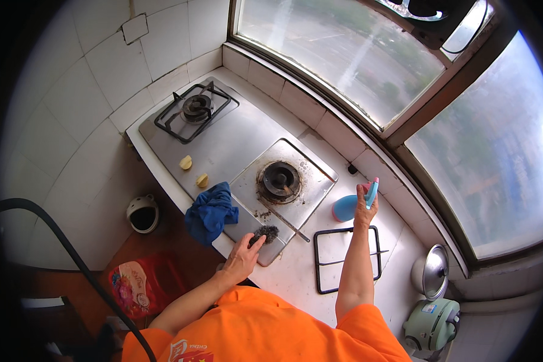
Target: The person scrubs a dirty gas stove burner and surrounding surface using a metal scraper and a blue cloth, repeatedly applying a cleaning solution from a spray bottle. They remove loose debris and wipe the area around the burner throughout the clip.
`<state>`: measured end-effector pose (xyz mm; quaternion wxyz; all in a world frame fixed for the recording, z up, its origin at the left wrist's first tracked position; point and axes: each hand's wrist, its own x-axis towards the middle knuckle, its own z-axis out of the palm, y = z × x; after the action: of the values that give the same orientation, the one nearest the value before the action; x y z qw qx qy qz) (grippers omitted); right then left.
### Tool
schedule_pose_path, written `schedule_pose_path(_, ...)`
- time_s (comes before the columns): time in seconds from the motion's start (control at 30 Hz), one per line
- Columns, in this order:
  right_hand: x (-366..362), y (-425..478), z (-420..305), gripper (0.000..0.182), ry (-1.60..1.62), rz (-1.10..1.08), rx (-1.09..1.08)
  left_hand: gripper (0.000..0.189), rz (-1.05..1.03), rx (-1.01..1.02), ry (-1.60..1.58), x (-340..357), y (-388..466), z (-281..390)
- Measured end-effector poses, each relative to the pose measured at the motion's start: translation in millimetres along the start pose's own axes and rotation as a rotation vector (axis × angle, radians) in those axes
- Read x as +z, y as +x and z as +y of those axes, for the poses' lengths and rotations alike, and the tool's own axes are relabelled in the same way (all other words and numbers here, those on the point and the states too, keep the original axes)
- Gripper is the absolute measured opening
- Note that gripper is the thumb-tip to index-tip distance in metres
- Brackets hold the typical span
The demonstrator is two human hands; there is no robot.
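Observation:
My left hand grips a dark steel wool scrubber on the near corner of a stainless steel gas stove. In my right hand is the neck of a blue and pink spray bottle, over the white countertop to the right of the stove. Brown grime and dark crumbs surround the near burner, which has no pot grate on it. Between that burner and the counter lies a thin metal strip, its end past the stove's edge. A crumpled blue cloth hangs over the front edge.
The removed pot grate lies beneath my right forearm. At the far burner another grate is in place. Two yellowish knobs are on the stove. A metal lid and a green rice cooker stand right. A black hose crosses the left.

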<state>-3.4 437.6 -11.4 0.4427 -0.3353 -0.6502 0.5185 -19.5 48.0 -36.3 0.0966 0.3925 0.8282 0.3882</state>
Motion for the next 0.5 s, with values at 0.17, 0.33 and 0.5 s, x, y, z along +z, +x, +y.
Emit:
schedule_pose_path(0.17, -11, -3, -2, 0.065, -0.117, -0.060, 0.043, 0.055, 0.020, -0.043, 0.054, 4, 2, 0)
schedule_pose_path(0.33, -13, -15, -17, 0.078, -0.074, -0.124, -0.045, 0.053, 0.036, -0.019, 0.121, 5, 9, 1)
schedule_pose_path(0.5, -21, -17, -5, 0.083, -0.008, -0.166, -0.041, 0.052, 0.023, -0.018, 0.133, 5, 12, 5)
